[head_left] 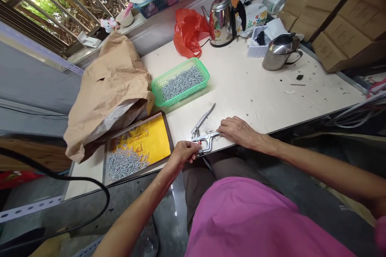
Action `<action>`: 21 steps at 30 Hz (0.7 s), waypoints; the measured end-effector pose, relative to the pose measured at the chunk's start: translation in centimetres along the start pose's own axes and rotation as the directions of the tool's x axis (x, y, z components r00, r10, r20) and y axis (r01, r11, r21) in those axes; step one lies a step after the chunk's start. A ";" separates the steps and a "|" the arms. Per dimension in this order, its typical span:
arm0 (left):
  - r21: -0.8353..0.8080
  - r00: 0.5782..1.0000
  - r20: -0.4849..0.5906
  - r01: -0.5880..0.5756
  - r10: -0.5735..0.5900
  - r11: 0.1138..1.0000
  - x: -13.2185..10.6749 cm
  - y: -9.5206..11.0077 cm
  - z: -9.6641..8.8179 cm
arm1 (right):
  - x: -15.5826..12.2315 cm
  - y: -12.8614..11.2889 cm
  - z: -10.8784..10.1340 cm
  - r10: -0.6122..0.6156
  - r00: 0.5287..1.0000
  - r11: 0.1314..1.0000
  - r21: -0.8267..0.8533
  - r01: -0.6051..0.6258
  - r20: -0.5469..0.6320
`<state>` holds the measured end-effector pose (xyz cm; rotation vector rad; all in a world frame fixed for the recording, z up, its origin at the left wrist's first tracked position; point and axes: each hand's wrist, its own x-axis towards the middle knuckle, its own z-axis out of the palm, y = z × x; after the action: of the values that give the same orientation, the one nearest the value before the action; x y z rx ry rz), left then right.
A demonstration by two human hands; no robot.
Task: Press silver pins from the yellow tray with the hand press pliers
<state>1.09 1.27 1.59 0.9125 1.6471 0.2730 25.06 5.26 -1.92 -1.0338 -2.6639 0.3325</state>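
1. The metal hand tool lies at the near edge of the pale table, in front of the person's lap. Its looped body runs roughly along that edge, its slim end pointing right; the long lever slants away from the person, up and to the right, splayed from the body, with a spring near its base.
2. The table edge passes just below the tool's loop. A stretch of tabletop runs from the lever's tip toward the back; on the left, the tray stands between the tool and the table's left end.
3. The left hand is closed in a pinch at the tool's lower left end, beside a small red part; what sits right between the fingertips is hidden.
4. The right hand is curled, its fingers drawn together around the slim end.
5. Left of the left hand, the shallow tray holds a yellow sheet and a heap of small metal pieces.
6. Farther back, a green basket of similar pieces stands beside a crumpled paper bag.
7. Farthest on the tabletop are a steel pot, a red plastic bag and a kettle.
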 end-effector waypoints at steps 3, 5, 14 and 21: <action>-0.008 1.000 0.021 0.016 -0.016 1.000 -0.1 0.1 0.0 | 0.0 -0.2 0.0 0.011 1.000 1.000 -0.008 -0.011 0.009; -0.005 1.000 0.015 0.019 -0.019 1.000 0.0 0.0 0.0 | 0.0 -0.2 -0.2 0.017 0.999 1.000 -0.012 -0.017 0.037; -0.002 1.000 0.014 0.006 -0.006 1.000 0.1 -0.5 0.0 | 2.9 2.9 -1.9 -0.069 0.991 0.998 0.003 0.069 0.113; -0.001 1.000 -0.013 0.008 -0.008 1.000 -0.2 -0.7 0.3 | 6.0 3.9 -2.5 -0.104 0.956 0.990 -0.065 0.127 0.273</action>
<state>1.04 0.61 1.25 0.9051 1.6616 0.2750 23.99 12.47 0.18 -0.9065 -2.9896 0.3665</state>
